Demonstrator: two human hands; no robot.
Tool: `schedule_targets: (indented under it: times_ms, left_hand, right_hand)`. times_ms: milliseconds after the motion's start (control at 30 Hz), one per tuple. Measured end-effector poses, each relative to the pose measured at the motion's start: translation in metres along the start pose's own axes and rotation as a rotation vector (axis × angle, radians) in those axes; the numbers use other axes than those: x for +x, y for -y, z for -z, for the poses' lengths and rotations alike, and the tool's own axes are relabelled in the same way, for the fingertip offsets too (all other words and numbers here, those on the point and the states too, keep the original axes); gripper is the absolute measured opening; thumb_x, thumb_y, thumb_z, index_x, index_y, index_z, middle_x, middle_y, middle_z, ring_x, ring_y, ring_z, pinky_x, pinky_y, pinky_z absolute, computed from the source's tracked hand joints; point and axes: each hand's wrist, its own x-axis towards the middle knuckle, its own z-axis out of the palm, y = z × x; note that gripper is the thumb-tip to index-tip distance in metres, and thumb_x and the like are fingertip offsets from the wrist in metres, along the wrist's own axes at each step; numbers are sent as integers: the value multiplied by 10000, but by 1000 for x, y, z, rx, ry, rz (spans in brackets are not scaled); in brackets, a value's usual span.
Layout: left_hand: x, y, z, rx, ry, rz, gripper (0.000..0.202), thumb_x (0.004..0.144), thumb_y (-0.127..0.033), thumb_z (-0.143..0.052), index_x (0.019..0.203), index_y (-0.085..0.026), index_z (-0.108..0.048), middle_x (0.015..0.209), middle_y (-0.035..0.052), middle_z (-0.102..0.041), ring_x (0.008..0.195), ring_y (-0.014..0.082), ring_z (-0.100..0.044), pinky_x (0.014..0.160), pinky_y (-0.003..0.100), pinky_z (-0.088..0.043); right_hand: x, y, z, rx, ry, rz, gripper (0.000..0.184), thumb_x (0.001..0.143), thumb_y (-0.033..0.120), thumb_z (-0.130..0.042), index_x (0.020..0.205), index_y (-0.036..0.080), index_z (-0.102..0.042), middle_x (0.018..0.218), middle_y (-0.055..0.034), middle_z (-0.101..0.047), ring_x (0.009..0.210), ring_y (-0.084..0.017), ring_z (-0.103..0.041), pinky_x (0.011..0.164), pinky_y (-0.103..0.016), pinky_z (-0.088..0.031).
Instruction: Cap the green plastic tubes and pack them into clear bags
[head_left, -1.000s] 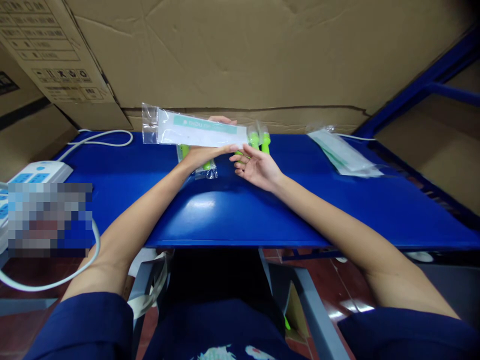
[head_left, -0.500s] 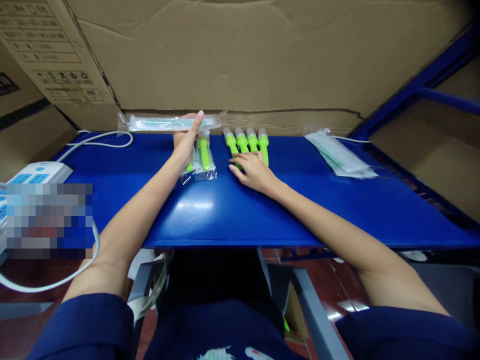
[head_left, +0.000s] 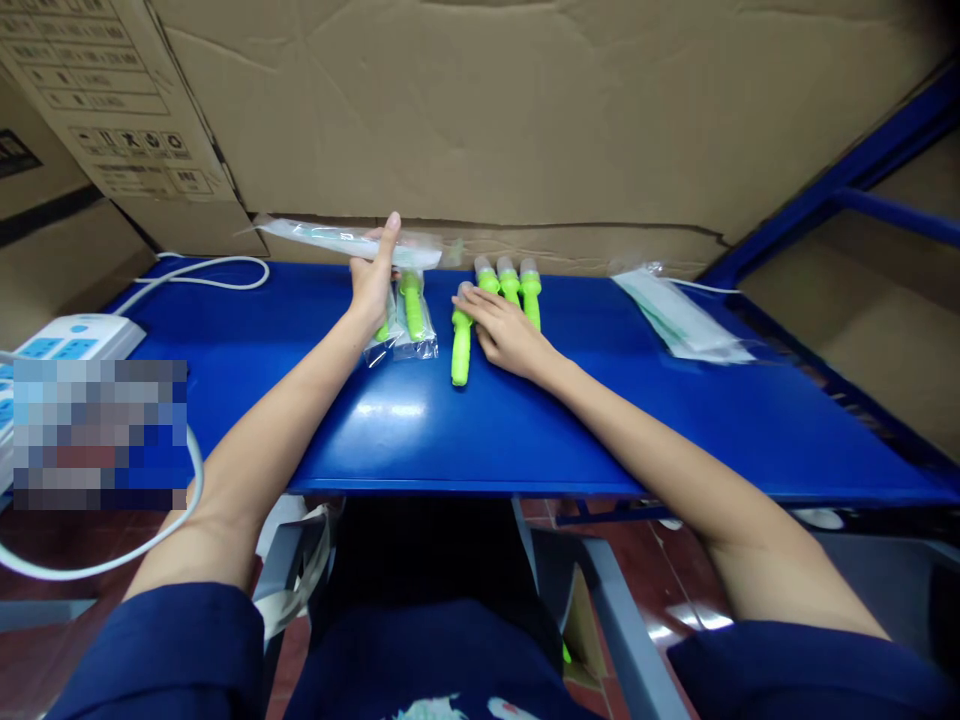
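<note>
My left hand point(head_left: 373, 283) holds a long clear plastic bag point(head_left: 330, 238) edge-on above the blue table point(head_left: 420, 420), fingers pinched on it. Below that hand lie two bagged green tools point(head_left: 411, 318). My right hand point(head_left: 504, 328) rests palm down, its fingertips touching one loose green tool point(head_left: 460, 345) that sits nearer to me than the row. Three more green tools point(head_left: 511, 282) stand in a row just beyond that hand.
A stack of clear bags point(head_left: 682, 318) lies at the right of the table. A white power strip point(head_left: 64, 340) with its cable point(head_left: 196, 272) sits at the left. Cardboard boxes point(head_left: 480, 110) wall off the back. A blue frame point(head_left: 862, 160) runs along the right.
My left hand turned the bag from flat-on to edge-on and moved it left. My right hand dropped to the table and drew one green tool out of the row toward me.
</note>
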Motion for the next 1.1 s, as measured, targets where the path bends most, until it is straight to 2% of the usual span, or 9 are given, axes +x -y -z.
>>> schedule_targets:
  times_ms: [133,233,300,433,533,633,733,900,1100]
  left_hand:
    - [1,4,0,-16,-23,-37,721,939,-921,-573,1125,-229,-652,1075,75,-810,998,204,-741,774,328,-552]
    - [4,5,1,5,-3,-13,653,952,-868,-623,1226,-275,-646,1087,67,-832,1005,210,-766,758,320,-563]
    - [3,4,0,6,4,20,606,979,-815,-641,1285,-293,-633,1103,59,-844,1037,209,-781,769,309,-573]
    - [-1,-1,-2,-16,-54,50,456,1039,-673,-672,1246,-268,-642,1141,64,-850,1099,220,-799,793,302,-588]
    - [-4,-3,-3,-71,-87,54,404,1034,-523,-760,1286,-241,-620,1166,67,-842,1167,247,-793,857,330,-599]
    - [-4,-3,-2,-79,-121,57,431,1009,-449,-815,1314,-231,-603,1200,75,-831,1241,269,-773,921,356,-605]
    - [-3,-1,-1,-65,-124,78,435,993,-450,-833,1315,-266,-606,1220,62,-833,1273,269,-764,989,382,-613]
    - [1,4,2,-124,-89,70,547,953,-480,-876,1359,-256,-586,1189,71,-840,1290,289,-771,1079,435,-609]
    - [4,11,5,-185,0,32,711,842,-565,-953,1397,-305,-595,1242,63,-840,1317,280,-763,1096,374,-612]
  right_hand:
    - [0,6,3,-70,79,-3,569,1022,181,-493,1568,257,-637,1678,-124,-591,1571,-406,-526,1289,-728,-357]
    - [-3,10,7,-72,92,16,596,1024,177,-477,1601,260,-602,1647,-127,-620,1548,-419,-533,1274,-740,-358]
    - [-3,8,7,-57,103,28,645,1010,144,-453,1633,259,-573,1670,-119,-599,1563,-414,-513,1271,-738,-362]
    - [-2,4,5,-58,127,43,641,996,124,-446,1591,290,-616,1718,-78,-554,1594,-408,-478,1260,-739,-365]
    - [-3,9,9,-83,156,58,574,1031,133,-421,1522,283,-678,1653,-99,-621,1561,-411,-514,1238,-737,-380]
    - [-7,18,16,-141,178,79,592,1054,110,-377,1518,288,-700,1596,-127,-662,1534,-399,-535,1216,-705,-414]
    - [-10,23,19,-206,198,103,583,1060,117,-394,1516,291,-713,1621,-140,-634,1533,-410,-526,1197,-688,-435]
    - [-13,21,19,-254,216,160,556,1040,139,-460,1547,209,-677,1706,-157,-550,1568,-445,-482,1195,-715,-413]
    - [-12,20,25,-242,207,234,540,1031,124,-488,1529,225,-670,1662,-123,-611,1498,-399,-573,1202,-685,-388]
